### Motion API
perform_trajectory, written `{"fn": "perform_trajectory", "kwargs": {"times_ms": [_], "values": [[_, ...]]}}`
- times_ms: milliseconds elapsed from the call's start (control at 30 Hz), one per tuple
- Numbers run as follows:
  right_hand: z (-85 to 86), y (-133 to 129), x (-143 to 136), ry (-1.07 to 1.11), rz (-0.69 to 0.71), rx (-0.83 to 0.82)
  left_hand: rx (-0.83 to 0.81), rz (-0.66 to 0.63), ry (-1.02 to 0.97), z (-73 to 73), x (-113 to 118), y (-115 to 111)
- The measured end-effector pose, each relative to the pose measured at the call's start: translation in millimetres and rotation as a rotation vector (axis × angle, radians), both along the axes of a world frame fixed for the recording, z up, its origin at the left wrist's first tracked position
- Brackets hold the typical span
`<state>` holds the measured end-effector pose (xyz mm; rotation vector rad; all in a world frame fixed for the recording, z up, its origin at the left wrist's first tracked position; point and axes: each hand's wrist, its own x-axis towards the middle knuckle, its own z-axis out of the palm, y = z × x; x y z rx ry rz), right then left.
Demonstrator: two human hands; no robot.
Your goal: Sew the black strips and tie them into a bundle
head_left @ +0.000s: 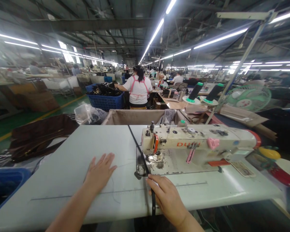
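A long thin black strap point(139, 146) runs from the far edge of the pale table point(70, 161), past the left end of the sewing machine point(200, 141), and over the near edge. My right hand point(166, 198) pinches the strap just in front of the machine. Flat on the table to the left lies my left hand point(99, 170), fingers spread and holding nothing. Loose thread lies near that hand. The strap passes left of the needle area.
Beyond the table stands a fabric-lined bin point(135, 117). Two black thread cones point(194, 91) and a green fan point(247, 98) are at the back right. A blue crate point(7, 183) sits at left. A person point(138, 87) sits ahead beside a blue basket point(106, 100).
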<state>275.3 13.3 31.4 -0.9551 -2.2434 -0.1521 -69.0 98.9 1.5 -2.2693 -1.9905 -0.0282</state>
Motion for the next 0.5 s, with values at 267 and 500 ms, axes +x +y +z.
{"fn": "perform_trajectory", "kwargs": {"times_ms": [267, 500], "values": [[-15.6, 6.0, 0.2, -0.001, -0.030, 0.008, 0.218, -0.233, -0.116, 7.0, 62.8, -15.8], [-17.6, 6.9, 0.2, -0.041, -0.021, -0.062, 0.119, -0.528, -0.286, -22.2, 112.1, -21.6]]}}
